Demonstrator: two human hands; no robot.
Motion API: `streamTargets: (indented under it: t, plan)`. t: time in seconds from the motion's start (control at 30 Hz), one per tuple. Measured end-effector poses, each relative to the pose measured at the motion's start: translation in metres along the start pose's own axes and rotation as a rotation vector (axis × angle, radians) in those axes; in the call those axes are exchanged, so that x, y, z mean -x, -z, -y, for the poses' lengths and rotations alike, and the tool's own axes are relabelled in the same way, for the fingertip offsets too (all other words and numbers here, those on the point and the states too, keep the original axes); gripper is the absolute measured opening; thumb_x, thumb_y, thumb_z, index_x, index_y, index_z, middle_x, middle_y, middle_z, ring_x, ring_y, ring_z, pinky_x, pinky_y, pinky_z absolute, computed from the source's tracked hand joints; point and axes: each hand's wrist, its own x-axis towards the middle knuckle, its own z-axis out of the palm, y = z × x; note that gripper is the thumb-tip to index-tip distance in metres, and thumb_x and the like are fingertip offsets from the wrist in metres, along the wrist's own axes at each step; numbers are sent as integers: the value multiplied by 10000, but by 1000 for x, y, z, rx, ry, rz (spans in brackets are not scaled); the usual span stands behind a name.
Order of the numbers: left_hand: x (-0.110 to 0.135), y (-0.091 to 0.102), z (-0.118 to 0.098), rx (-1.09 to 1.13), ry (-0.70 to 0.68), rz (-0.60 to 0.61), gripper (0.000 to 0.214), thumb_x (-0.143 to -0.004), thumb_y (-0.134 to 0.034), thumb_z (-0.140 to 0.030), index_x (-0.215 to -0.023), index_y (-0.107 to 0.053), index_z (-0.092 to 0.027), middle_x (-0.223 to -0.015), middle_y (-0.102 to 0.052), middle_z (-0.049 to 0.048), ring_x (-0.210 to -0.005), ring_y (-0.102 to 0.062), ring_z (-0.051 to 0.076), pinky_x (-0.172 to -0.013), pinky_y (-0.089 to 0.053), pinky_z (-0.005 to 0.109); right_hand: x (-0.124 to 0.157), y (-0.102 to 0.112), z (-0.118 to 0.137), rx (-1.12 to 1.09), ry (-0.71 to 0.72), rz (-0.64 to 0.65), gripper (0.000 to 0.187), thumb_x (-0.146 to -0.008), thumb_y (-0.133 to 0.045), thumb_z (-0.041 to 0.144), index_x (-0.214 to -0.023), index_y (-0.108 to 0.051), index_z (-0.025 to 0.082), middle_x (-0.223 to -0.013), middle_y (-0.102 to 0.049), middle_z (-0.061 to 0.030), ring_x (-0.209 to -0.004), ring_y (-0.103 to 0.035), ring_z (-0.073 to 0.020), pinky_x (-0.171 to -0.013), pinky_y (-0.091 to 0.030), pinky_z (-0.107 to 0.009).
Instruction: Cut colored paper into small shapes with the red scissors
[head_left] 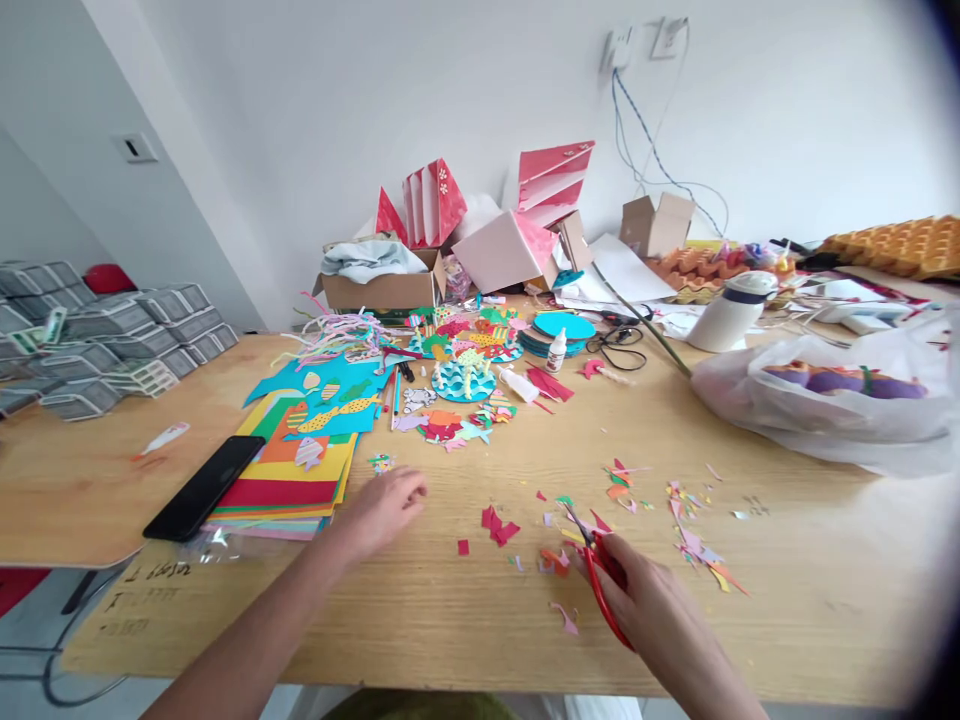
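Note:
In the head view, my right hand [637, 590] grips a pair of scissors with red handles [609, 605]. Its blades point up and left, low over paper scraps near the front of the table. My left hand [386, 510] is over the table with its fingers curled in; what they hold, if anything, is hidden. Just beyond it lie tiny multicoloured bits [381, 463]. Red paper pieces [499, 527] lie between the hands. To the left is a stack of coloured paper sheets [289, 490], with blue sheets and paper fish on top.
A black phone [202, 490] overlaps the paper stack. Farther back are paper cutouts [450, 425], glue bottles [556, 352] and blue discs [562, 325]. A plastic bag [825, 420] and a white cylindrical container [724, 320] stand right. More scraps [697, 545] lie right of the scissors.

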Motion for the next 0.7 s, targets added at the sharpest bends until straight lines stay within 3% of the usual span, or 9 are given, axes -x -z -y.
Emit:
streamTargets:
  t: [0.13, 0.23, 0.57, 0.7]
  plan:
    - [-6, -20, -33, 9, -191, 146, 151, -690, -449, -105, -756, -542, -205, -784, -569, 10, -738, -522, 151, -633, -341, 221, 6, -1, -1, -24, 7, 21, 278, -799, -316, 423, -623, -409, 229, -558, -597, -25, -517, -549, -175, -488, -347, -237]
    - [-8, -26, -44, -40, -245, 208, 139, -701, -453, -124, -775, -537, -206, -814, -565, 27, -777, -525, 179, -641, -344, 242, 12, -3, -2, -69, 23, 44, 289, -796, -324, 423, -621, -435, 222, -557, -602, -26, -506, -541, -165, -483, -348, -233]
    - [-11, -28, -42, 8, -199, 230, 107, -687, -443, -108, -678, -510, -190, -760, -546, 0, -728, -498, 148, -623, -331, 229, 18, -1, 0, -186, 7, 47, 291, -773, -362, 424, -601, -455, 209, -536, -576, -8, -494, -492, -147, -479, -336, -231]
    - [-11, -30, -42, 68, -180, 208, 93, -699, -435, -128, -656, -498, -181, -689, -522, -22, -657, -474, 122, -580, -319, 211, 19, -5, -4, -326, -31, -3, 262, -738, -442, 409, -576, -442, 203, -491, -493, 30, -475, -432, -123, -466, -319, -220]
